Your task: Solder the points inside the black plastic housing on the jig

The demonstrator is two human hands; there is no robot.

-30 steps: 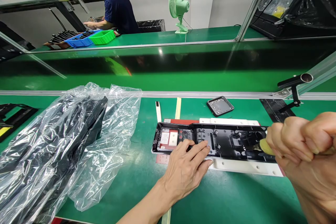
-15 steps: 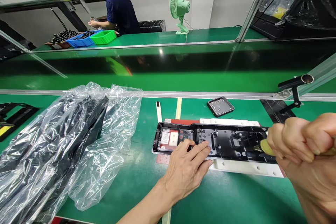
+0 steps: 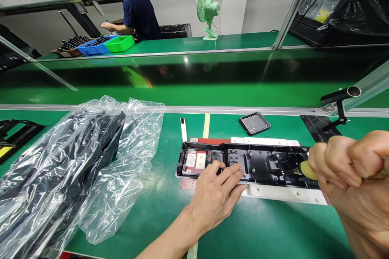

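A long black plastic housing [image 3: 261, 166] lies with its hollow side up on a white and red fixture [image 3: 291, 195]. My left hand [image 3: 217, 194] rests over its near edge, fingers spread and lightly bent, holding nothing. At the housing's right end, my right hand [image 3: 349, 166] is closed round a screwdriver with a yellowish handle [image 3: 308, 170]. The screwdriver's shaft points left into the housing; its tip is hard to make out. Behind the housing sits a small black tray [image 3: 255, 123] of tiny shiny parts.
Clear plastic bags [image 3: 121, 174] around dark parts cover the left of the green table. A slim white tool [image 3: 183, 129] lies behind the housing. A black tube bracket [image 3: 342, 99] stands at right. Across the bench are a green fan [image 3: 208, 12], a green bin [image 3: 120, 43] and a person [image 3: 141, 18].
Both hands keep their places on the housing and the screwdriver. The view has shifted very slightly; nothing else visibly differs.
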